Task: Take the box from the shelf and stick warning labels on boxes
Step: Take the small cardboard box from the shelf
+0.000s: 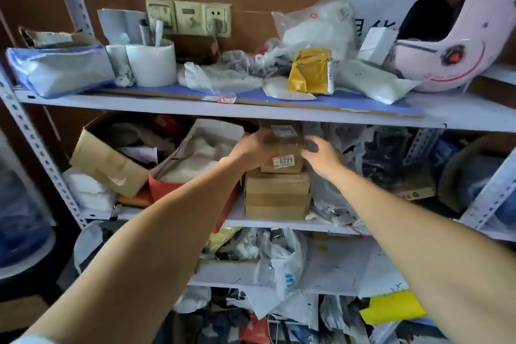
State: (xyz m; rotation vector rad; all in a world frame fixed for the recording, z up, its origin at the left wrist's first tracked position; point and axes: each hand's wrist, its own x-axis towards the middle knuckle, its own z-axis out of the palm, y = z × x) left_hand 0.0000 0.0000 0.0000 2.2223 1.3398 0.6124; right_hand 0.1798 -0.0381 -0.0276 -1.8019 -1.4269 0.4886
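A small brown cardboard box [284, 158] with a white "0275" sticker stands on the middle shelf [279, 223], on top of a larger taped brown box [277, 195]. My left hand [252, 149] is pressed against the small box's left side and top. My right hand [324, 156] reaches its right side, fingers curled against it. Both arms stretch forward from the bottom of the view. The box's rear is hidden in shadow under the upper shelf. No warning labels are in view.
An open cardboard box [109, 159] and an orange-rimmed bag [195, 159] sit left of the boxes; dark plastic bags [377, 165] crowd the right. The upper shelf [251, 112] carries a yellow packet [311, 71], white rolls [152, 64] and a pink helmet [446, 47]. Metal posts frame both sides.
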